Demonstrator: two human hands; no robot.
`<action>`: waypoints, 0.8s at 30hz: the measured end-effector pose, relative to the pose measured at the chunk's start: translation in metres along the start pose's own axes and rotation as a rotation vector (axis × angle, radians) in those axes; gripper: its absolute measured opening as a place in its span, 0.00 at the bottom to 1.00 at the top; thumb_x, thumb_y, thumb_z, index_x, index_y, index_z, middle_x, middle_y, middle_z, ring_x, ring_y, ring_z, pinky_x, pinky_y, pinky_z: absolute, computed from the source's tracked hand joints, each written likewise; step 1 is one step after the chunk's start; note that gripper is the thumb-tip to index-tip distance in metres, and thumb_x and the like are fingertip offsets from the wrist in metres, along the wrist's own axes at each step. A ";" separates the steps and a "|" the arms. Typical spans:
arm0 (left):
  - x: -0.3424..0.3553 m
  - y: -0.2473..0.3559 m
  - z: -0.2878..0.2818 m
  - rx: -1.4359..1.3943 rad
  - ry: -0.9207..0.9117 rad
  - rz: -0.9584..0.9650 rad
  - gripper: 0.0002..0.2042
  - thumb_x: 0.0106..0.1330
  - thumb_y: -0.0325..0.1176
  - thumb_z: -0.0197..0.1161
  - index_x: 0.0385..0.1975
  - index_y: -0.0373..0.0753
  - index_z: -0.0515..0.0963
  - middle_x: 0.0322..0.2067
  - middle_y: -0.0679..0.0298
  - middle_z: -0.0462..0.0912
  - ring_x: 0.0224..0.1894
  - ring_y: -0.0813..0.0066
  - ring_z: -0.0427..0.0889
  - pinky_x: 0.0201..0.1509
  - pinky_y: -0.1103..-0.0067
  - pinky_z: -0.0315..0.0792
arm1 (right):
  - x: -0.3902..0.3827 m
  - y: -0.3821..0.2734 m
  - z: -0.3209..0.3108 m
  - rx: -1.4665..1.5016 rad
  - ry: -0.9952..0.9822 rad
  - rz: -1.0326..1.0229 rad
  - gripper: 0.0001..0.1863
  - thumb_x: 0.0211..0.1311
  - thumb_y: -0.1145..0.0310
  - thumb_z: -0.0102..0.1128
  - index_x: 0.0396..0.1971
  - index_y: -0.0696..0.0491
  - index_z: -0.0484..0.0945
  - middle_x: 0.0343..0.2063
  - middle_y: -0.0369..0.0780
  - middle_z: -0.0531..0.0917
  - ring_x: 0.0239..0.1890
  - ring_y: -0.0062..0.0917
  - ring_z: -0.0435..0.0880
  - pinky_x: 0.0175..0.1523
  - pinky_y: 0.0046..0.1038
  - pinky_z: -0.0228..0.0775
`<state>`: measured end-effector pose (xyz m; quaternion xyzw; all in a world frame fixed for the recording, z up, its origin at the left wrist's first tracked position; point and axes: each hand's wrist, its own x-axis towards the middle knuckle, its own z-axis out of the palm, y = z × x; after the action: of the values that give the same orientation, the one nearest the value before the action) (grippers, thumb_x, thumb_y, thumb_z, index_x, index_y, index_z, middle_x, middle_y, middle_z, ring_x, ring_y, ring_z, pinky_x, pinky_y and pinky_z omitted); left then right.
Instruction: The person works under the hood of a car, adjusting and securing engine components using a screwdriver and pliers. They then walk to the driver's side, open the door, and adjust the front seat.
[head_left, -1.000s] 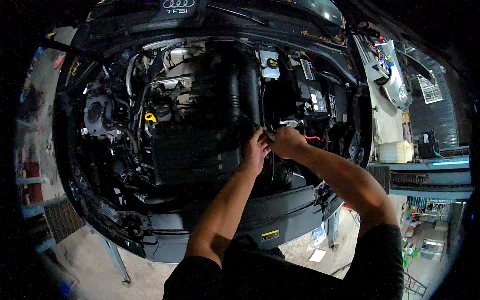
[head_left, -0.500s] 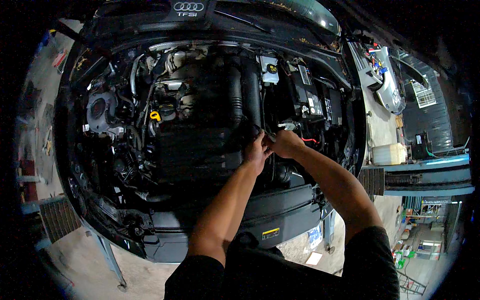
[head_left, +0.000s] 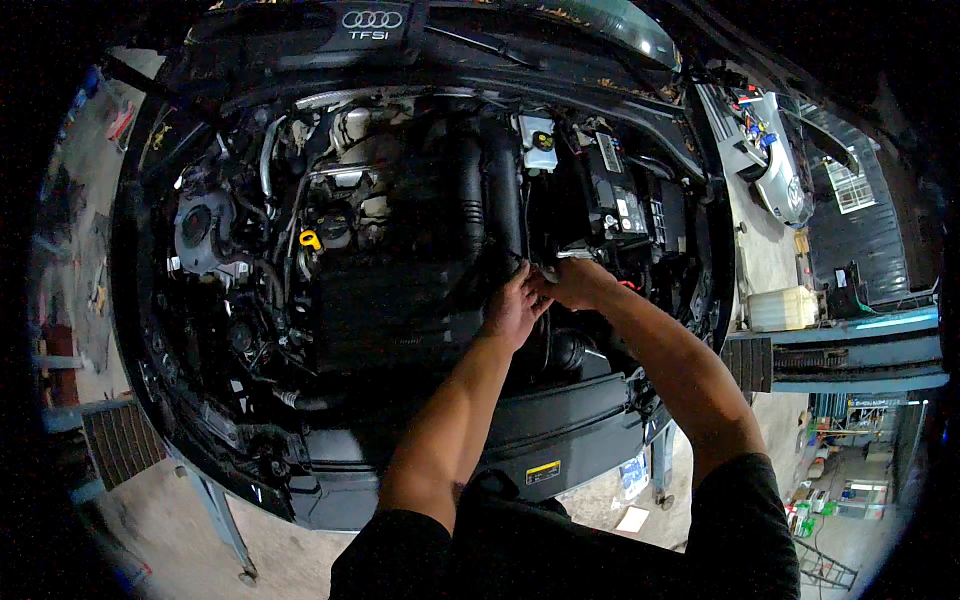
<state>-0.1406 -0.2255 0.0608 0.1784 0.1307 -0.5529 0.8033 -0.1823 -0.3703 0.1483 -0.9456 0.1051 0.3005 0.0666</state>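
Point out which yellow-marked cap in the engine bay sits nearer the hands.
The yellow-marked cap on the white reservoir, straight above the hands. The other, the yellow ring handle, lies further off, to their left beside the black engine cover.

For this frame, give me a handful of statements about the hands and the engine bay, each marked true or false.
1. Both hands meet beside the black intake hose. True.
2. The left hand rests on the yellow dipstick handle. False: that handle lies well to its left, untouched.
3. The right hand is beside the battery. True.
4. The bonnet is shut. False: the engine bay lies open.
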 end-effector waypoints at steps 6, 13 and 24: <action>0.008 -0.001 -0.014 -0.069 0.060 0.021 0.12 0.70 0.48 0.66 0.39 0.46 0.80 0.39 0.70 0.82 0.49 0.74 0.78 0.64 0.69 0.66 | -0.003 -0.036 -0.022 0.003 -0.039 0.277 0.22 0.66 0.49 0.55 0.52 0.45 0.82 0.48 0.47 0.86 0.51 0.42 0.86 0.55 0.42 0.80; 0.012 -0.011 -0.025 -0.060 -0.082 0.100 0.08 0.72 0.41 0.65 0.39 0.44 0.81 0.37 0.70 0.83 0.44 0.73 0.81 0.57 0.73 0.74 | -0.017 -0.042 -0.028 0.088 -0.009 0.395 0.24 0.61 0.47 0.59 0.49 0.48 0.84 0.49 0.48 0.86 0.53 0.44 0.85 0.57 0.44 0.79; 0.013 -0.014 -0.026 -0.020 -0.003 0.063 0.11 0.72 0.43 0.65 0.44 0.45 0.80 0.41 0.70 0.84 0.51 0.75 0.81 0.63 0.72 0.73 | -0.012 -0.037 -0.037 -0.118 -0.058 0.131 0.19 0.65 0.58 0.57 0.48 0.53 0.83 0.47 0.49 0.86 0.50 0.45 0.86 0.53 0.44 0.81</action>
<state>-0.1490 -0.2299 0.0302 0.1736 0.1294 -0.5262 0.8223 -0.1626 -0.3391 0.1882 -0.9299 0.1470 0.3371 -0.0060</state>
